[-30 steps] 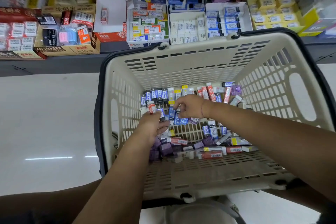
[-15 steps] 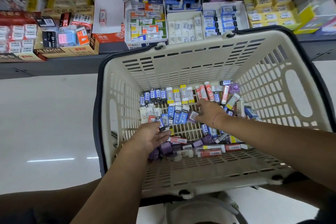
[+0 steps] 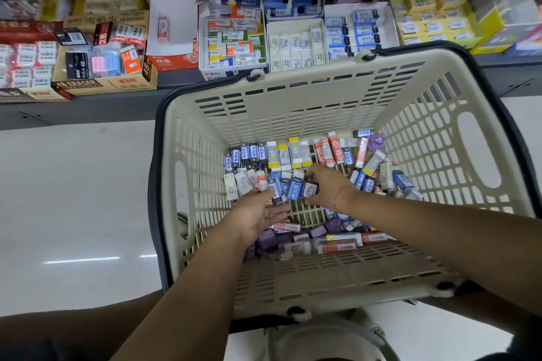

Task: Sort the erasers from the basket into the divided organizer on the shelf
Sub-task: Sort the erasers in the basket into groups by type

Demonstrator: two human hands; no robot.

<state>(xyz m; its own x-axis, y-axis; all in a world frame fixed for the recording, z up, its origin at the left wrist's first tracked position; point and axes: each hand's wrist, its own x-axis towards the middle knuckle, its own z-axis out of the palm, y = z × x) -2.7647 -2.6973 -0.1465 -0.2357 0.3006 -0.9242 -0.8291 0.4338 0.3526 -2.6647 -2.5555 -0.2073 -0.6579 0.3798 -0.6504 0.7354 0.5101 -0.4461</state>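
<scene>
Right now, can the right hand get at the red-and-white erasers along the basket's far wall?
Probably yes. The right hand is just short of the red-and-white erasers, which lie uncovered in the back row of the basket; the left hand is off to the side.

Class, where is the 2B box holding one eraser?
Head view: the 2B box sits on the shelf, upper left of the basket, between the 4B ERASER carton and the white M&G box.

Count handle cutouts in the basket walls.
2: left-wall cutout, right-wall cutout. The arms cover part of the near wall of the basket; another may be hidden.
</scene>
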